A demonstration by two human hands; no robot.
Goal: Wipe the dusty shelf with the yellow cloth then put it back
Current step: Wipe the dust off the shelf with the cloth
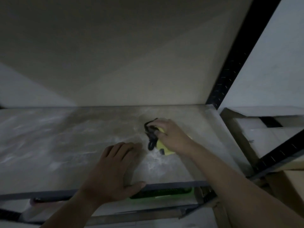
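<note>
Head cam's dim and blurry. My right hand (171, 137) grips the yellow cloth (162, 146) near the right end of the dusty shelf (65, 145) and hides most of it. My left hand (113, 171) lies flat and relaxed just left of the cloth. There's a black thing (152, 137) touching the cloth, can't tell what it is.

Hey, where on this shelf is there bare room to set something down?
The shelf is bare left of the left hand, and along the wall behind both hands. Crowded right of centre, where the right hand grips the cloth beside a dark object.
</note>
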